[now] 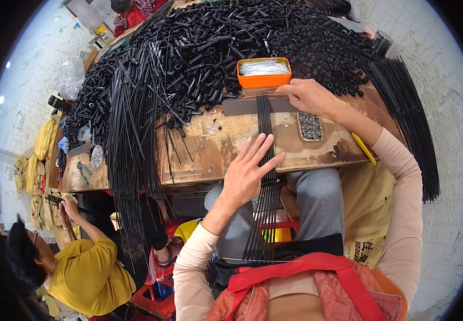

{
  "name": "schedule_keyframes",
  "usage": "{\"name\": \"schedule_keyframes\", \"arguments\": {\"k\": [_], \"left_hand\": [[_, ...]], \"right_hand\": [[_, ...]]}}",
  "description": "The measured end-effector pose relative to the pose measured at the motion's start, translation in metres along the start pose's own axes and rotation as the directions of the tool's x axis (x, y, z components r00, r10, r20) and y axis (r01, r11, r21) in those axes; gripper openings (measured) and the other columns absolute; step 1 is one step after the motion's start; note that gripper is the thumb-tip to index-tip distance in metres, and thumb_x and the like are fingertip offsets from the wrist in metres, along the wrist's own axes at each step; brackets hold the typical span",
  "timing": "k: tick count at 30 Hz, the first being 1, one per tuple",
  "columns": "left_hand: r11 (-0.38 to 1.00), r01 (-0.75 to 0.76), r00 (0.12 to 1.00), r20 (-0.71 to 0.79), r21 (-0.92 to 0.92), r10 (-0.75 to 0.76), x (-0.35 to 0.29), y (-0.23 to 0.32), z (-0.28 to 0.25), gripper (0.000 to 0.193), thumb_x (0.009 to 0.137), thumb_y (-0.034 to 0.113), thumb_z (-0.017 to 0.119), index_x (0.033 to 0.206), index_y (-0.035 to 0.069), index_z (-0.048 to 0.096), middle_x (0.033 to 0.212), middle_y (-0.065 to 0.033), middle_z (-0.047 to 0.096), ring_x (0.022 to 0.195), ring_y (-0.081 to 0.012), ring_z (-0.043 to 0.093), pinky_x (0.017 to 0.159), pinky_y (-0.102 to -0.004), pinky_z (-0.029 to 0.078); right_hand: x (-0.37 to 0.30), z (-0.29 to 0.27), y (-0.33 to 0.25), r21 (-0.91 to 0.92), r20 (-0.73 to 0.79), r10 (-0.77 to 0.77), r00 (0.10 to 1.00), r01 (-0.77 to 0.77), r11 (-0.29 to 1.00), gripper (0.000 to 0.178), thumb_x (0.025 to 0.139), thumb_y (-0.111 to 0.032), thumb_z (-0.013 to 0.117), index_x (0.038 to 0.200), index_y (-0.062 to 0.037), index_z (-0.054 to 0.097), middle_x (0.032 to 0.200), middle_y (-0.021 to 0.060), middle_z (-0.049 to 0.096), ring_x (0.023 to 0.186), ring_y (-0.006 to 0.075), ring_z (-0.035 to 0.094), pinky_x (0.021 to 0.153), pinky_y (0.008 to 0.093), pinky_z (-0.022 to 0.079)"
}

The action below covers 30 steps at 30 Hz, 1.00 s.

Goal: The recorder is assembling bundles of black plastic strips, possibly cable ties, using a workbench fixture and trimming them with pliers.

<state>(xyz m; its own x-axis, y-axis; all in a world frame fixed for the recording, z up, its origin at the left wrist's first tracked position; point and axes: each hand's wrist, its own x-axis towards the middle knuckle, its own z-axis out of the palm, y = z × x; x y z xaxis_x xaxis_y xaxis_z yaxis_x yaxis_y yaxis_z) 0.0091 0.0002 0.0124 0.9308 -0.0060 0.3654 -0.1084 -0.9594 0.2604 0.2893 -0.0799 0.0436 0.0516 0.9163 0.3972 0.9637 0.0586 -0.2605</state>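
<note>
A row of thin black rods [264, 109] lies side by side from the table towards my lap, fanning out at the near end. My left hand [247, 168] rests flat across them at the table's front edge, fingers spread and extended. Beyond it, my right hand [310, 96] is closed in a pinch at the far end of the rods. A thin wire seems to run from its fingertips across the rod ends; the fingers partly hide it. Under the rods lies a dark flat strip [237, 107]. Another thin wire [261, 260] crosses the near ends over my lap.
An orange box [263, 81] of thin pale sticks stands behind the rods. A small tray [310, 127] of metal bits and a yellow-handled tool [363, 148] lie right. Black tubular parts [199, 43] heap behind; rod bundles [135, 117] flank both sides. A co-worker [81, 267] sits left.
</note>
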Motion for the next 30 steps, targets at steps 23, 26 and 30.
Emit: {"name": "schedule_keyframes", "arguments": {"k": [23,26,30], "left_hand": [[0.999,-0.023,1.0,0.013,0.027,0.023,-0.007,0.0,0.005,0.078,0.062,-0.003,0.055,0.135,0.023,0.054,0.149,-0.012,0.039,0.138,-0.0288,0.036,0.114,-0.0442,0.029],[1.0,-0.023,1.0,0.005,0.021,0.023,-0.006,0.001,0.006,0.078,0.062,-0.004,0.056,0.135,0.023,0.054,0.149,-0.0119,0.039,0.138,-0.0289,0.036,0.114,-0.0443,0.029],[1.0,-0.016,1.0,-0.007,0.007,0.017,-0.008,0.0,0.006,0.078,0.062,-0.004,0.056,0.135,0.023,0.054,0.149,-0.0119,0.039,0.138,-0.0289,0.036,0.114,-0.0441,0.028]], "right_hand": [[0.007,0.0,0.018,-0.093,0.072,-0.11,0.991,0.117,0.989,0.024,0.084,-0.006,0.054,0.103,-0.0069,0.069,0.085,0.0135,0.063,0.082,0.0327,0.064,0.074,0.0414,0.053],[0.005,0.0,0.019,-0.064,0.099,-0.102,0.99,0.109,0.992,0.02,0.085,-0.007,0.054,0.101,-0.002,0.067,0.09,0.0152,0.062,0.086,0.0324,0.064,0.075,0.0402,0.052],[0.005,-0.002,0.013,-0.098,0.085,-0.107,0.991,0.115,0.989,0.019,0.084,-0.006,0.053,0.096,-0.0045,0.068,0.086,0.0139,0.063,0.084,0.0323,0.064,0.075,0.0408,0.052]]}}
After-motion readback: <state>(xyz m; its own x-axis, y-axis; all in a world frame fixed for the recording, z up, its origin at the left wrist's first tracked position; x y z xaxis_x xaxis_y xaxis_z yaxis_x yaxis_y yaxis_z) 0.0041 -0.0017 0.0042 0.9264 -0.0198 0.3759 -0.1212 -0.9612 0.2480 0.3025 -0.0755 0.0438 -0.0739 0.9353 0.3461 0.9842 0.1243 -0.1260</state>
